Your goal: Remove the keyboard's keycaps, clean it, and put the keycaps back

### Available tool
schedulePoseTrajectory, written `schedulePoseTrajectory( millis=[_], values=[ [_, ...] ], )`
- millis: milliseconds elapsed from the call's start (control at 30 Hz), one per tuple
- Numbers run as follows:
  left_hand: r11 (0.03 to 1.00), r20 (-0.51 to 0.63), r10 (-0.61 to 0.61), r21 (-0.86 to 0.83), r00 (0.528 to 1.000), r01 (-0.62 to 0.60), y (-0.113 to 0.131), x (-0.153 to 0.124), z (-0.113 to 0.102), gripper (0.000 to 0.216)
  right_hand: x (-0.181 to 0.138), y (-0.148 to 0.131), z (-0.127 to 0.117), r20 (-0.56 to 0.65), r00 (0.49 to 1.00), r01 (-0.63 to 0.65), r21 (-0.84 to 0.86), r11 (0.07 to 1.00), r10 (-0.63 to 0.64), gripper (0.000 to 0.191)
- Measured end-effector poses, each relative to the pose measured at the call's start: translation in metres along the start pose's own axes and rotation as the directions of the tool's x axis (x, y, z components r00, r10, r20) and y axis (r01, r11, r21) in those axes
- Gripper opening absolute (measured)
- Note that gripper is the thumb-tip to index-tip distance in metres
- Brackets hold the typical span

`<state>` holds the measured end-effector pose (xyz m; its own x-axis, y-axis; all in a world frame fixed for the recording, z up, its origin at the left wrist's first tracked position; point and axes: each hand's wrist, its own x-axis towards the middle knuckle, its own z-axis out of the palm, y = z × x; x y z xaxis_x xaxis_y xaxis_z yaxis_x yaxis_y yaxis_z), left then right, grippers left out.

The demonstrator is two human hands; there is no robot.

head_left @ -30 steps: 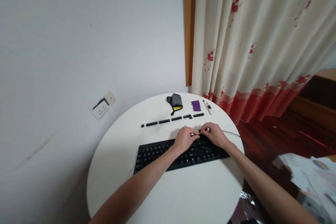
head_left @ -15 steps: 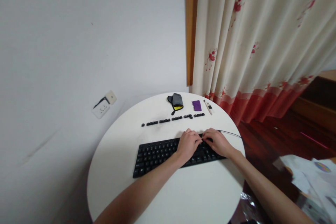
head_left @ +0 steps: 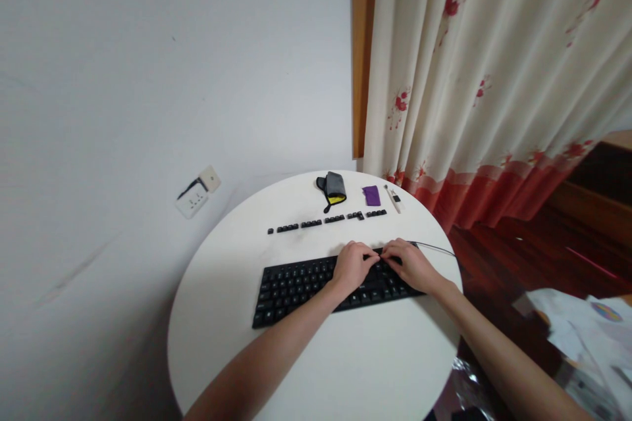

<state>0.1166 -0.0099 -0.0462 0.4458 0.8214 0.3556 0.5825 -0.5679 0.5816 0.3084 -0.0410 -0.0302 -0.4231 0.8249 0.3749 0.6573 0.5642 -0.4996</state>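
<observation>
A black keyboard lies across the round white table. Both my hands rest on its upper right part. My left hand is curled, knuckles up, fingertips down on the keys. My right hand is curled too, its fingertips meeting the left hand's at the keyboard's top row. Whatever is pinched between them is hidden by the fingers. Beyond the keyboard, several loose black keycaps lie in a row.
At the table's far edge lie a grey and yellow pouch, a purple cloth and a thin white tool. The keyboard's cable runs off to the right. A curtain hangs behind; papers lie lower right.
My hands were raised just above the keyboard's top edge with a small dark piece between the fingertips. They have dropped onto the keys and closed together. The view has shifted slightly.
</observation>
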Motion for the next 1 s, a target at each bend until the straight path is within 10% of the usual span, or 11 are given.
schedulePoseTrajectory(
  millis=[733, 1000],
  values=[
    [0.947, 0.131, 0.132, 0.275, 0.983, -0.164, 0.024, -0.022, -0.025, 0.022, -0.008, -0.004, -0.004, 0.030, 1.000, 0.000, -0.123, 0.992, 0.004, 0.036],
    [0.976, -0.059, -0.001, 0.216, 0.998, 0.013, 0.006, -0.022, -0.036, 0.029, 0.030, 0.018, -0.003, -0.079, 0.983, -0.179, -0.198, 0.964, 0.166, 0.035]
  ],
)
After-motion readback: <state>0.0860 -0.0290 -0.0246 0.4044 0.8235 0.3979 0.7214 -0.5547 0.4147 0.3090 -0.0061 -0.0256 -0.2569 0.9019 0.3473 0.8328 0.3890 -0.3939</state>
